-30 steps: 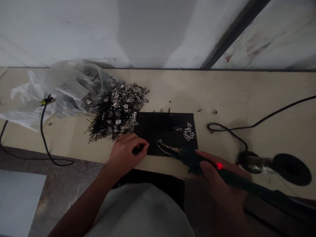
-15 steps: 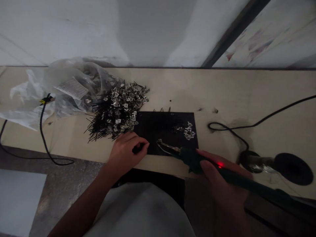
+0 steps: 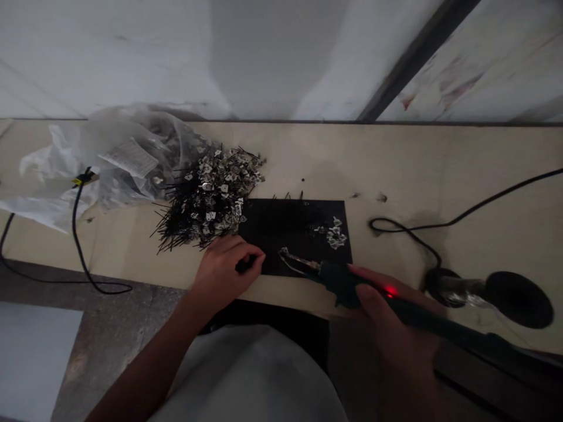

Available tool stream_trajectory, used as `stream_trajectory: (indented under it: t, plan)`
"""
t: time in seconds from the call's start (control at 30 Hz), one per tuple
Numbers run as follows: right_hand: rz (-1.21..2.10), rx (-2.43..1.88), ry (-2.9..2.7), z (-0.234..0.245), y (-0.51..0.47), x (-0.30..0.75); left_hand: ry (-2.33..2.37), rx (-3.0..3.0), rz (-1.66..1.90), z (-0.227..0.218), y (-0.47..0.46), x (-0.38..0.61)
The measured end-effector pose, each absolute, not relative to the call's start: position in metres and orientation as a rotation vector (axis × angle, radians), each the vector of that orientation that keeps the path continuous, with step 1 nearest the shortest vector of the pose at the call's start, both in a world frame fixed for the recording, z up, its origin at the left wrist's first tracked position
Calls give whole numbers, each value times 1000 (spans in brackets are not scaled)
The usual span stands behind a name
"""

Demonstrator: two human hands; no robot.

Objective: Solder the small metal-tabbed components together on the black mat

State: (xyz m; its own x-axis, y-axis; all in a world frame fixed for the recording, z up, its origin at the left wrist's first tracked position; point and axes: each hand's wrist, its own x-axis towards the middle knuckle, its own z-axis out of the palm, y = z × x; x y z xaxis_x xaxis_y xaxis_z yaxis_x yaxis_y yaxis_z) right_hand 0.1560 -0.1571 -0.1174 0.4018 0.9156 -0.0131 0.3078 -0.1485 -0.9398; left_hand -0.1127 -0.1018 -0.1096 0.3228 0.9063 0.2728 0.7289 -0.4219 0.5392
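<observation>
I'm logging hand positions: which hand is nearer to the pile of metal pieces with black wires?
The left. The left hand is at the near edge of the pile; the right hand, gripping the soldering iron, is farther off to the right.

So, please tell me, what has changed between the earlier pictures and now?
Nothing visibly moved, was taken or let go. The right hand still holds the soldering tool over the black mat; the left hand stays pinched near the pile of wired parts.
</observation>
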Motion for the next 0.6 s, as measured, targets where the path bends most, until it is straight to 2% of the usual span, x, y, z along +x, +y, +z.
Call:
stream_trajectory:
  t: [0.37,0.6]
  plan:
    - [826,-1554,-773,-132,-158,159,1472,2270,789,-110,-102,-113]
    - [874,-1457,-615,-121,-144,149,1484,2266,814,-110,-103,-115]
